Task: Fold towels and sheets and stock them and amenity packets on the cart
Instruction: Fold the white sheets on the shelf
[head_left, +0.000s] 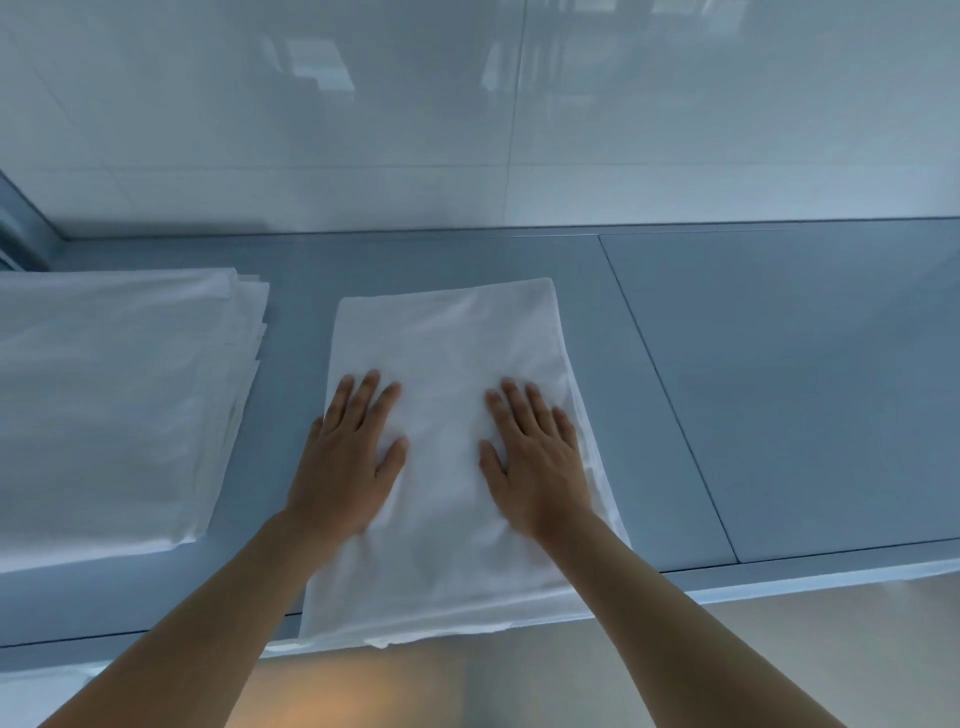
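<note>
Two flat palms, left hand and right hand pressing folded sheet, stack of linen just beside, grey counter

Bare counter is lying open to the right of the folded sheet, a seam line crossing it. A strip of counter is running free between sheet and glossy wall behind. A narrow gap is separating the sheet from the stack of folded linens on the left. Left hand and right hand are pressing flat on the sheet, whose near edge is overhanging the counter front.
</note>
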